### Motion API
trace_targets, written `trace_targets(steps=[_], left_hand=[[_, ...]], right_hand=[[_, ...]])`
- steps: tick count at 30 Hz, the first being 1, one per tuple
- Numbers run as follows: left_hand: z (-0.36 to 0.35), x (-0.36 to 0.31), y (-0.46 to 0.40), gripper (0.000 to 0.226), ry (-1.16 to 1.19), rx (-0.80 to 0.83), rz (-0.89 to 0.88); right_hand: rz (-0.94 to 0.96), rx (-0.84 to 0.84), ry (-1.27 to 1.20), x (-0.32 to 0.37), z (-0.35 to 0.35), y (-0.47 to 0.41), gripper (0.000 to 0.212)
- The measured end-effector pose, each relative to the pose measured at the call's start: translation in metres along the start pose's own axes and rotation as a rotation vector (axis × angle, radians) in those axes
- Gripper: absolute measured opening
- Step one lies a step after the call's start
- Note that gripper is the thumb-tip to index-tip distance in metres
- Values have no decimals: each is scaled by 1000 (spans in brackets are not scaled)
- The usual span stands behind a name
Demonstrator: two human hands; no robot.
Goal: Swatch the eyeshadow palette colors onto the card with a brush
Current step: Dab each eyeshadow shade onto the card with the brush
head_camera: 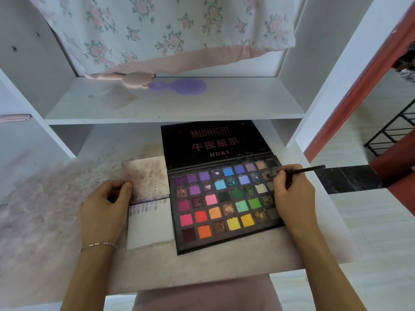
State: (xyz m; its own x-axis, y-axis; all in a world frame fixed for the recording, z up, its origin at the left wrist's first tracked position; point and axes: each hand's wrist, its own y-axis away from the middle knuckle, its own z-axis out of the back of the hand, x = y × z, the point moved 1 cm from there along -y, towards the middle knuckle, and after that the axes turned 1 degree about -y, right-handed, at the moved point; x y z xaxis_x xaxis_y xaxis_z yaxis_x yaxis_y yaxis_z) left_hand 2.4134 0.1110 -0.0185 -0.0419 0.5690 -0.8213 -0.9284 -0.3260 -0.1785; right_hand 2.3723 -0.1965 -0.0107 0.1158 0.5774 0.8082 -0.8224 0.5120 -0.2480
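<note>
Home: floral curtain point(170, 30), white shelf point(175, 104), hairbrush point(179, 86)

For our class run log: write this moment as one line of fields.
right hand: holds brush | tip: in a brown palette pan | left hand: steadies card | card: a few purple swatches
</note>
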Motion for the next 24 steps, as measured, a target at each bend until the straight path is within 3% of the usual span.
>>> trace_targets(steps=[6, 12, 24], left_hand=[[0, 1, 0, 5, -17, -3, -15], [-1, 0, 0, 8, 15, -10, -6], [-2, 1, -2, 6, -20, -15, 7]], right_hand=[[26, 21, 24, -1, 1, 1, 13], [40, -4, -70, 11, 2, 7, 29], [89, 378, -357, 71, -51, 54, 24]])
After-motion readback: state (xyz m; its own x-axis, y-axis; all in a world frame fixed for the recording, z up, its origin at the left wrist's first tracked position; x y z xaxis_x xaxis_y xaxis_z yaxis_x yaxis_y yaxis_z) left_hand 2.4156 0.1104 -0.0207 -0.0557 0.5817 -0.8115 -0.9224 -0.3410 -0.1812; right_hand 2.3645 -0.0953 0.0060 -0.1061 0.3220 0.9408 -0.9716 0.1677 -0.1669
